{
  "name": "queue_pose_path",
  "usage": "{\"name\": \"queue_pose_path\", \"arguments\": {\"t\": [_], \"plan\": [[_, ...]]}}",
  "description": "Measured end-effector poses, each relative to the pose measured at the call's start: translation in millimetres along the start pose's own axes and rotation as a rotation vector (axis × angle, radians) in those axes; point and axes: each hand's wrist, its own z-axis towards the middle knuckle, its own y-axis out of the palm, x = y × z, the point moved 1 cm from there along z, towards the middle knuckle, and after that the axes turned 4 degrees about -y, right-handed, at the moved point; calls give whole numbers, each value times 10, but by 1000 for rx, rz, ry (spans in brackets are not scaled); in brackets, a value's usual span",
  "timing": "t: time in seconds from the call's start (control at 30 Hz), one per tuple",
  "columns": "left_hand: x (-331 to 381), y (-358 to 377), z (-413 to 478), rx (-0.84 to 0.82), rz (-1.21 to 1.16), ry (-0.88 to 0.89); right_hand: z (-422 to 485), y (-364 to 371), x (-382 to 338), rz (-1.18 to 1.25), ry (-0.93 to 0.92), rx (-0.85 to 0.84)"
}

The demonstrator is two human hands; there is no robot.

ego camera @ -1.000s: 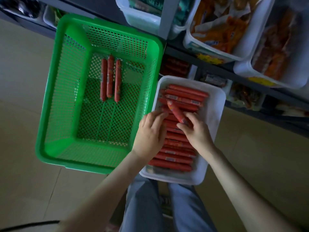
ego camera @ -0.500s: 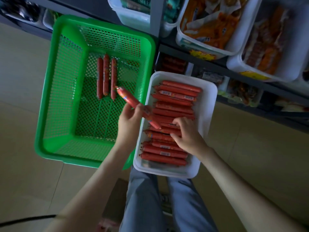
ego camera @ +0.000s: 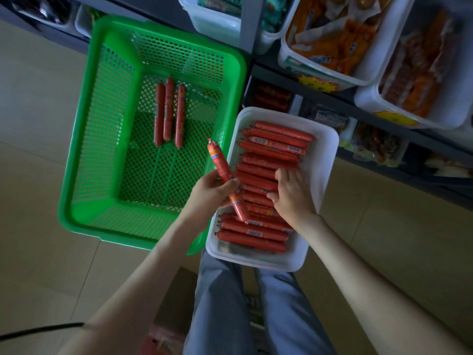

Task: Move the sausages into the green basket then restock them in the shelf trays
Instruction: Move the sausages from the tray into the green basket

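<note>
Seen from above, over a pale floor. On the left, a green basket (ego camera: 107,139) with mesh walls holds three sausages (ego camera: 169,111) lying side by side toward its far end. Right of them, over the basket's right rim, the left hand (ego camera: 208,193) has its fingers wrapped round the near half of one held sausage (ego camera: 221,165), whose far end points into the basket. Just beside the basket, a white tray (ego camera: 325,175) is packed with crosswise rows of sausages (ego camera: 276,147). The right hand (ego camera: 291,193) lies on the middle rows with its fingers bent down. I cannot tell whether it has caught one. At far right stand shelf trays (ego camera: 371,73) of packets. The sausages look light, firm and slick, so wrapping the fingers round the middle should hold better than pinching a crimped end.
</note>
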Motion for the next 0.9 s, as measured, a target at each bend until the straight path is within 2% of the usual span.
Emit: {"name": "queue_pose_path", "arguments": {"t": [0.23,0.37,0.47,0.53,0.6,0.67,0.77,0.83,0.9], "plan": [[-93,113,12,14,57,-48,-51,-66,-32,-119,-105,-1],[-81,101,-1,19,57,-41,-98,-206,-42,163,-37,-8],[-43,97,-35,25,38,-48,-228,-440,-106,487,78,126],[-22,115,-66,-20,-17,-71,-325,-585,-188,692,170,194],[2,160,-99,-117,-138,-100,-366,-655,-288,806,172,184],[19,208,-114,-187,-266,-104,-359,-649,-379,860,103,100],[23,179,-53,-93,-292,-62,-236,-603,-423,897,-32,-12],[15,98,12,-17,-230,-36,-99,-551,-358,892,-18,4],[38,15,47,12,-261,-30,31,-404,-197,789,72,56]]}}
